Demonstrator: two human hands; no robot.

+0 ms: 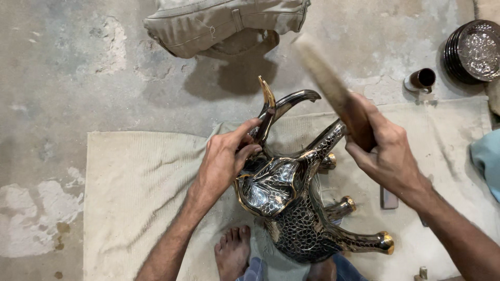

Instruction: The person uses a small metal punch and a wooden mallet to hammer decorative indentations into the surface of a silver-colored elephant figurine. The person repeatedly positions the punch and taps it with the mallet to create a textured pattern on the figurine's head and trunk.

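1. A beige cloth [130, 198] lies spread over the rough concrete floor [67, 78], and the work rests on it.
2. The person's left hand [224, 161] closes its grip on the metal elephant figure [291, 203], fingers curled around the base of a gold-tipped tusk [268, 101].
3. The elephant figure lies on its side on the cloth, in the middle of the view, just above the person's bare foot [233, 252]; its dark silver body carries a fine engraved pattern, and its legs, tipped in gold, point to the right.
4. A folded khaki garment [224, 23] lies on the floor beyond the figure.
5. The right hand [385, 151] holds a wooden stick [333, 88] in a closed grip, its blurred upper end slanting up and to the left above the figure's trunk.
6. Farther right, a small dark metal cup [422, 79] stands on the floor beside a stack of embossed metal plates [474, 49].
7. A light blue cloth [487, 158] shows at the right edge.
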